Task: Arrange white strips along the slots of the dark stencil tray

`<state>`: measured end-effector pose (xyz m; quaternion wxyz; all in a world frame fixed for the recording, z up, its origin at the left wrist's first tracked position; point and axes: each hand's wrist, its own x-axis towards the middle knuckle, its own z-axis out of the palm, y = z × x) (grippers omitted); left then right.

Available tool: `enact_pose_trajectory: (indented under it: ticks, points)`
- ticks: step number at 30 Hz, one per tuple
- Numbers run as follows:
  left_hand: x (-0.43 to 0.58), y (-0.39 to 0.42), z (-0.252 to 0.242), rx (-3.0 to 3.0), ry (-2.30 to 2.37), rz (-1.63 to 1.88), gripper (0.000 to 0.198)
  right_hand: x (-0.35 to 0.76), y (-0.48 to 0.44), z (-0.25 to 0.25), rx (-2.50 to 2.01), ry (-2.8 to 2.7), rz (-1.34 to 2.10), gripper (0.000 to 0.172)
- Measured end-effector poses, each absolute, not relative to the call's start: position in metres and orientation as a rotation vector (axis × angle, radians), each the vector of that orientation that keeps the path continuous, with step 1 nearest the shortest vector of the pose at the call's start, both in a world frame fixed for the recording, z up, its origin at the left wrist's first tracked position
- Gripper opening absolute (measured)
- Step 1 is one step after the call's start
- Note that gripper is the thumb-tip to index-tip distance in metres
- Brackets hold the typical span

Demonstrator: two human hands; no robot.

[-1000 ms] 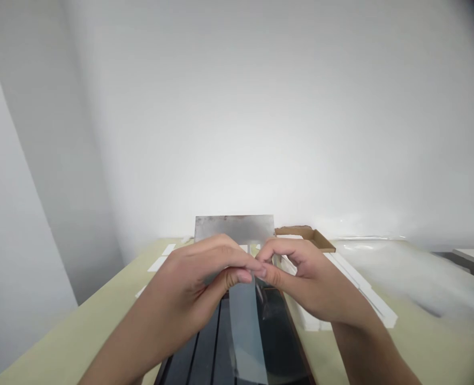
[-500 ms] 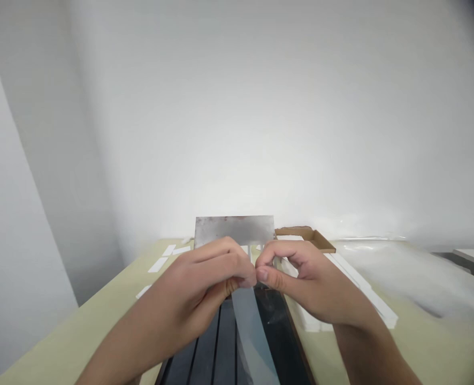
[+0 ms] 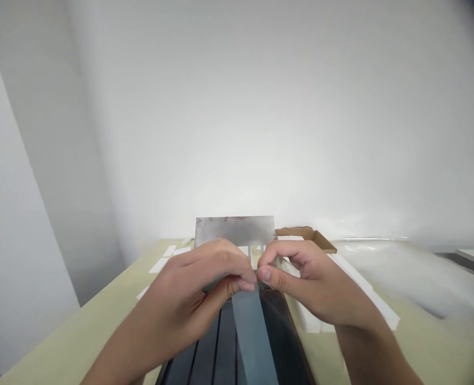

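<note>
1. Working at a pale yellow-green table (image 3: 66,337), white wall (image 3: 237,107) straight ahead.
2. Dark slatted panel (image 3: 205,347) lies on the table right below my hands, with a brown edge along its right side. Its left part is grooved, its right part glossy.
3. Steel plate (image 3: 234,229) looks upright at the far side of the table, behind my hands. Cardboard tray (image 3: 305,233) sits just right of it.
4. White foam strips (image 3: 361,291) lie along the panel's right side; white paper strips (image 3: 159,264) lie on the table at left.
5. Translucent film strip (image 3: 253,337) runs down over the panel, its top end at my fingers.
6. Left hand (image 3: 189,283): thumb and fingers pressed together, pinching the strip's top end.
7. Right hand (image 3: 313,283): thumb and forefinger curled, tips just beside that end. Cannot tell whether they grip it.
</note>
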<state>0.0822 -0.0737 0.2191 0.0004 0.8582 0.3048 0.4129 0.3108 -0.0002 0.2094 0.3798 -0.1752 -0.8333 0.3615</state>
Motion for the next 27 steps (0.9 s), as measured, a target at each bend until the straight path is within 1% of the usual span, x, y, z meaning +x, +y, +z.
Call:
enact_pose_trajectory:
  ticks: [2, 11, 16, 22, 27]
  points:
    - [0.082, -0.074, 0.219, 2.689, 1.008, 1.304, 0.025, 0.311, -0.001, 0.210, -0.471, -2.127, 0.911, 0.019]
    - [0.083, -0.073, 0.213, 2.766, 1.123, 1.276, 0.033, 0.313, 0.000, 0.212, -0.489, -2.115, 0.887, 0.019]
    - [0.085, -0.071, 0.209, 2.756, 1.174, 1.222, 0.030, 0.313, 0.000, 0.211, -0.469, -2.109, 0.928, 0.020]
    - [0.083, -0.069, 0.208, 2.754, 1.139, 1.250, 0.030, 0.315, -0.001, 0.211, -0.476, -2.097, 0.921, 0.022]
    - [0.085, -0.070, 0.210, 2.770, 1.150, 1.254, 0.028, 0.315, 0.001, 0.213, -0.503, -2.100, 0.862, 0.023]
